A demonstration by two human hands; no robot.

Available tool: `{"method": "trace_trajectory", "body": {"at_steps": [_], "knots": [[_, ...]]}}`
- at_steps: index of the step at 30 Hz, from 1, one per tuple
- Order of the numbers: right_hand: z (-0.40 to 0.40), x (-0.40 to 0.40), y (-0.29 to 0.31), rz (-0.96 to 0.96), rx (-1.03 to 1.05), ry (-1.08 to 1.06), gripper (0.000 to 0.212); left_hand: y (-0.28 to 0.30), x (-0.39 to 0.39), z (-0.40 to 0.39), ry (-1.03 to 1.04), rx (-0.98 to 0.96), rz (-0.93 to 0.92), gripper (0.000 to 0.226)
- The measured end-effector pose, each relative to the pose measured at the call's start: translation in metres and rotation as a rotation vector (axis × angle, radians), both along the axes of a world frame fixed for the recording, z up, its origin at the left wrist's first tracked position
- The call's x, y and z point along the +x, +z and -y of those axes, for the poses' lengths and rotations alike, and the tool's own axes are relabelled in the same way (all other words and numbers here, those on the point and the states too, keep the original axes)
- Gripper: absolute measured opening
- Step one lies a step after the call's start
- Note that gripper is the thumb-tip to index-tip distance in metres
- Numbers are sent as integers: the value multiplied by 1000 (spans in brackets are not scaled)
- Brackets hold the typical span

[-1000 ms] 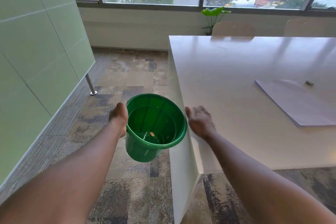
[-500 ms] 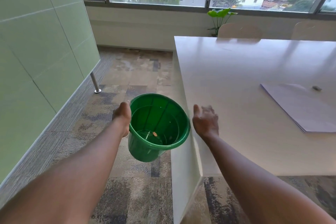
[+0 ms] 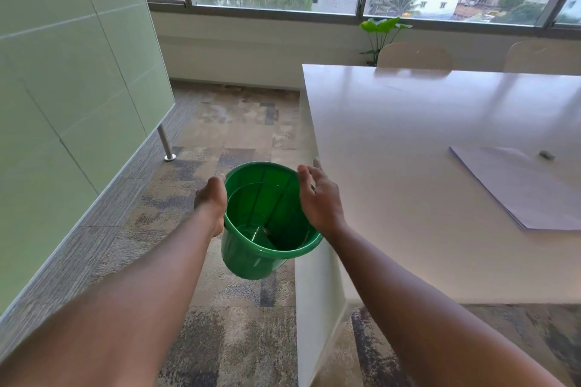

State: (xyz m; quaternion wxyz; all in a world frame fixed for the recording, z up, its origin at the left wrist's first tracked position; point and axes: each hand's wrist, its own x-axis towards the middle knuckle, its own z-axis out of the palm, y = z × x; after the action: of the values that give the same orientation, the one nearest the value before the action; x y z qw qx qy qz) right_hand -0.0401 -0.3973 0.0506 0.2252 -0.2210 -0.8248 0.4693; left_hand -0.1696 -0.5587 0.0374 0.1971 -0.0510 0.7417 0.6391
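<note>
Bucket in the air off the counter's left edge, one hand on it, the other at its rim.
Counter (image 3: 408, 135) sat to the right. Bucket (image 3: 251, 261) hung over the floor (image 3: 220, 135), just beside the counter's near-left corner, axis roughly upright, mouth tipped toward the camera. Left hand (image 3: 211, 202) gripped its left wall at the rim. Right hand (image 3: 319, 198) was released, fingers straight, at the right rim; contact unclear. Bucket lay directly left of that hand. Small scrap (image 3: 266, 231) lay at the bottom.
</note>
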Motion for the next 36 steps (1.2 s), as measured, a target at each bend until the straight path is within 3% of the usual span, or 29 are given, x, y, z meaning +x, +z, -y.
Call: {"method": "trace_trajectory", "body": {"at_steps": [6, 10, 14, 17, 19, 23, 26, 29, 33, 36], "knots": [[-44, 25, -28, 308, 170, -250, 63, 4, 5, 0, 1, -10, -6, 34], [-35, 31, -36, 358, 254, -34, 66, 5, 5, 0, 9, -3, 2, 33], [-16, 19, -19, 192, -24, 168, 66, 5, 6, -3, 32, 3, 1, 33], [-21, 10, -14, 108, -87, 90, 83, 5, 8, -3, 57, 5, 3, 33], [-32, 12, -11, 100, -58, 30, 67, 3, 7, -3, 59, 1, 10, 34], [-75, 23, -29, 318, 171, -222, 68, 4, 6, -1, 47, -6, 41, 50], [-83, 27, -42, 451, 214, -328, 76, 5, 6, 0, 33, -1, 53, 53], [-62, 18, -38, 397, 207, -232, 82, 5, 5, 1, 33, 11, 62, 55], [-23, -3, -23, 112, -92, -19, 81, 2, 5, 2, 20, 12, 59, 39], [-4, -12, -15, -14, -85, 46, 76, 4, 6, 1, 34, 30, 38, 33]]}}
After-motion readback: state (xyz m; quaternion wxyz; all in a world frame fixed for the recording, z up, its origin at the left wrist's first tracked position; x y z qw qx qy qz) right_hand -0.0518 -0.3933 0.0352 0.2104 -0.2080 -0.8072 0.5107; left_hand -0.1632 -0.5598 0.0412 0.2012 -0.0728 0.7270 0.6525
